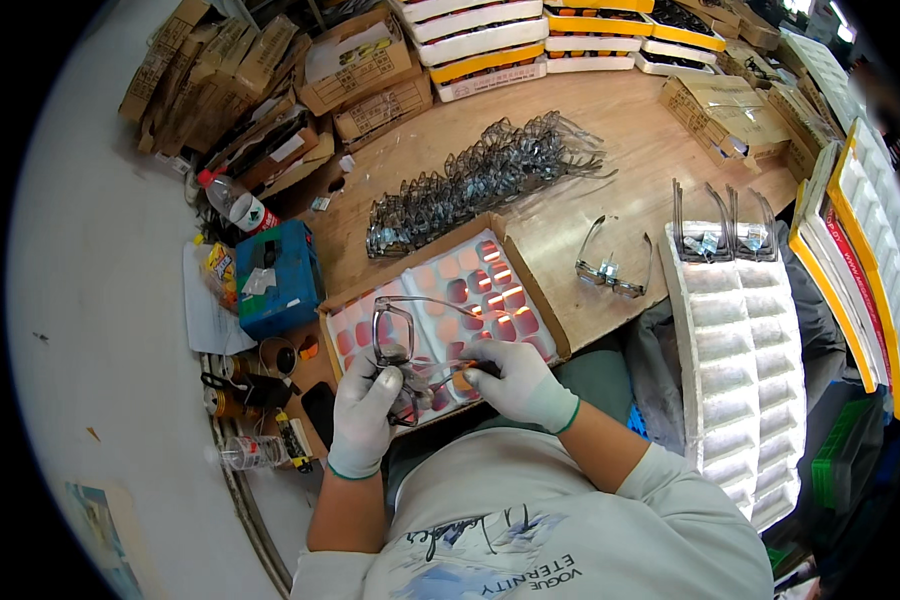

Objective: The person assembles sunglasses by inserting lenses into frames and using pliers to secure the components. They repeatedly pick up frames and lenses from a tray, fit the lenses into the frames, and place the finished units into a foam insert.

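Left hand (362, 405) fingers pinch the clear spectacle frame (394, 335) at its lower rim, held over the lens tray (342, 330) on the tabletop (630, 130). Right hand (515, 380) fingers close on an orange lens (462, 380) beside it. Frame looks light, thin and flexy: hold by the rim, lens by its edges.

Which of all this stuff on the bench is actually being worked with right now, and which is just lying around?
In hand:
left hand holding a glasses frame
right hand at that frame, over the tray of tinted lenses

Lying about:
row of finished frames
loose glasses
white foam tray
blue box
water bottle
cardboard boxes
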The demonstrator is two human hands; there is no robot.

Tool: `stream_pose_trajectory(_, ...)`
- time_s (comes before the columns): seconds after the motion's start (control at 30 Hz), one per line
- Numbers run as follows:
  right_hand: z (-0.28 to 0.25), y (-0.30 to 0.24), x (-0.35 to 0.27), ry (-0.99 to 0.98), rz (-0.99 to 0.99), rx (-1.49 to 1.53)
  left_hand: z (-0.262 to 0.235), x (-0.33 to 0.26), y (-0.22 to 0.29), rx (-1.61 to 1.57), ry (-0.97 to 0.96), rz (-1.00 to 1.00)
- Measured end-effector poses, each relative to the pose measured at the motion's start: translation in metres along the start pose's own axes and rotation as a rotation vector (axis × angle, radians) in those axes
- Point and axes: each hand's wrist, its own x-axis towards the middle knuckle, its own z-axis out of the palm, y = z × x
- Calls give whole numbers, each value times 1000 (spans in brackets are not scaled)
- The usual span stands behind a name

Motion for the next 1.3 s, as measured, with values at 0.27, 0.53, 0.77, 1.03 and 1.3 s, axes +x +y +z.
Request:
stream_pose_trajectory(0.27, -24, 9, 2, 95, 99, 25, -7, -11, 5, 4, 122, 170)
stream_pose_trajectory(0.53, -30, 27, 83, 202, 119, 247, -46, 30, 31, 13, 255, 237)
stream_pose_trajectory(0.77, -14, 21, 180, 174, 166, 197, -90, 64, 23, 36, 376, 273)
stream_pose_trajectory(1.03, 7, -36, 210, 186, -281, -72, -136, 76, 14, 24, 475, 245)
stream_pose_trajectory(1.3, -9, -44, 178, 122, -345, -94, -114, 74, 14, 39, 375, 237)
